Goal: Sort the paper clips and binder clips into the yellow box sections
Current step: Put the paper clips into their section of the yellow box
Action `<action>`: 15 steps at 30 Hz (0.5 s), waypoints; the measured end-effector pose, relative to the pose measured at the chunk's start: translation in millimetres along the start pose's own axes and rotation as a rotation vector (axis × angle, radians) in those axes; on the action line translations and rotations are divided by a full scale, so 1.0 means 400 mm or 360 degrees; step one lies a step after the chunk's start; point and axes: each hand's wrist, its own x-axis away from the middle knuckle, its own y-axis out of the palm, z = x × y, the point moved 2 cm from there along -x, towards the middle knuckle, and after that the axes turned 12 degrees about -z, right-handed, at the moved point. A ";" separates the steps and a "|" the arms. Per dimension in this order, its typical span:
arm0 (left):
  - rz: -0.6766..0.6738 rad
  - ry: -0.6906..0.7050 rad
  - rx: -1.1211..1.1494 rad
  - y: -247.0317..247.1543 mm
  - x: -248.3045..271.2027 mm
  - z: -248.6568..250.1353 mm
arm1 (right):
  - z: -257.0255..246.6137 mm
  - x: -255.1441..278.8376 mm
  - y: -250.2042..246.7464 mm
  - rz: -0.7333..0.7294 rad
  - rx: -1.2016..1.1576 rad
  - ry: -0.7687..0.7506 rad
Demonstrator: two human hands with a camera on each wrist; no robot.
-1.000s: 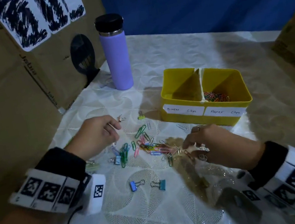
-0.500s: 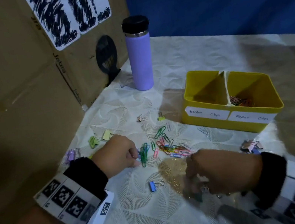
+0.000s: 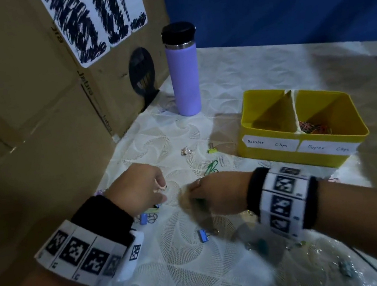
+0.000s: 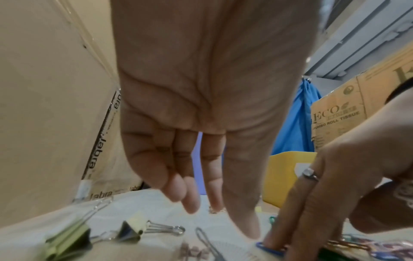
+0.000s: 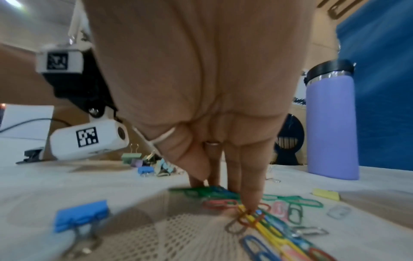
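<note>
The yellow box [image 3: 263, 119] has a left section labelled Binder Clips and a right one labelled Paper Clips, where several paper clips [image 3: 315, 127] lie. My right hand [image 3: 191, 197] presses straight fingertips [image 5: 250, 201] onto the pile of coloured paper clips [image 5: 268, 222] on the cloth. My left hand [image 3: 159, 192] hangs just left of it with straight fingers [image 4: 190, 197] and holds nothing. Binder clips [image 4: 132, 231] lie under the left hand. A blue binder clip [image 3: 203, 235] lies nearer me, and another [image 3: 143, 219] sits beside my left wrist.
A purple bottle [image 3: 184, 73] stands behind the clips, and cardboard walls [image 3: 29, 119] close off the left. A green paper clip [image 3: 211, 167], a yellow-green binder clip [image 3: 212, 150] and a small pale binder clip [image 3: 185, 150] lie between hands and box. A clear plastic bag [image 3: 314, 259] lies under my right forearm.
Both hands have come together over the paper clip pile. The right hand moved left and forward onto it and now covers most of it. The left hand shifted right beside it.
</note>
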 end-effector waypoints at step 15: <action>-0.0755 0.0373 -0.0520 0.061 -0.096 0.195 | 0.118 0.174 0.039 -0.0002 -0.0562 0.0207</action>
